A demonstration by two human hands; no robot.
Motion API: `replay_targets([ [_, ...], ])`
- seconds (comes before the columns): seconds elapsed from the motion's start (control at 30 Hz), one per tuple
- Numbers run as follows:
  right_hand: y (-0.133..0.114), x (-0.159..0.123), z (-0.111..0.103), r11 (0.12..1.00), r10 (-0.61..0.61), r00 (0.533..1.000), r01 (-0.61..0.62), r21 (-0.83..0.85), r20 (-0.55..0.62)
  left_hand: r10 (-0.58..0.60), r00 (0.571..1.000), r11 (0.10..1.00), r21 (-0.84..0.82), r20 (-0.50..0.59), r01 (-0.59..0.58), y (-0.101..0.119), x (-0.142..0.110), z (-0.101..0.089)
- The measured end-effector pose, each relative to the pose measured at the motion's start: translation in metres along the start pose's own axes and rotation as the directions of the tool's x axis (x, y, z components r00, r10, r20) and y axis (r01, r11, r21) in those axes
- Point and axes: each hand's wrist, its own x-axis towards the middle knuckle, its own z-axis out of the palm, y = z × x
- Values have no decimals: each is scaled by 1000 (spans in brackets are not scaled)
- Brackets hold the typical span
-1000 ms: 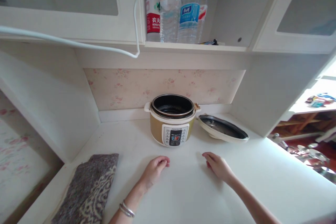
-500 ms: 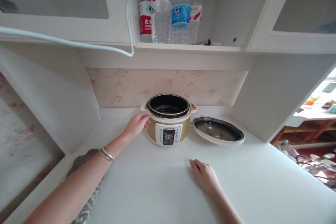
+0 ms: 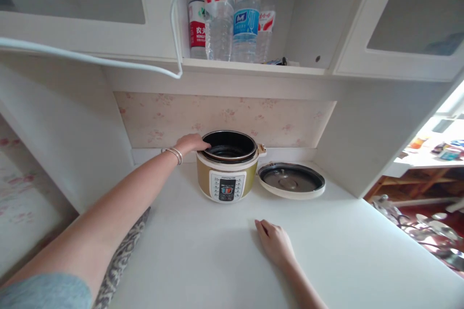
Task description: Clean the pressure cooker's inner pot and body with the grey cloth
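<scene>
Left hand (image 3: 193, 143) at the inner pot's rim, right hand (image 3: 276, 244) curled

Thumb over the left rim of the inner pot (image 3: 230, 147), the left hand has its other fingers mostly hidden, so I cannot tell whether they close on the rim or rest against the side. The right hand, fingers folded in narrowly with nothing visible in them, lies in front, farther from the desk's back edge, perhaps just for support.

Close to that back edge stands the rice cooker (image 3: 205, 181), upright on the desk (image 3: 195, 251), with the pot seated inside; its control panel faces the person, likely for easy reading. Just beside it, towards the desk's right edge, lies the lid (image 3: 292, 182), inner face up, which probably keeps that face off the surface. Patterned cloth (image 3: 121, 263) lies by the left edge, partly hidden behind the forearm.
</scene>
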Motion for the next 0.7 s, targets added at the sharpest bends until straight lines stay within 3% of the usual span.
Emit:
replay_targets([
  [0.2, 2, 4, 1, 999, 29, 1000, -29, 15, -11, -85, 990, 952, -284, 112, 114, 10, 6, 0],
  [0.33, 2, 5, 2, 1000, 28, 1000, -28, 5, -10, -85, 988, 857, -497, 131, 139, 4, 5, 2],
  [0.53, 0, 6, 2, 999, 42, 999, -42, 2, -20, -119, 992, 591, -801, 36, 100, -5, 6, 20],
  [0.7, 0, 7, 4, 998, 65, 997, -65, -2, -36, -197, 979, 368, -930, -56, 21, 3, 8, 29],
])
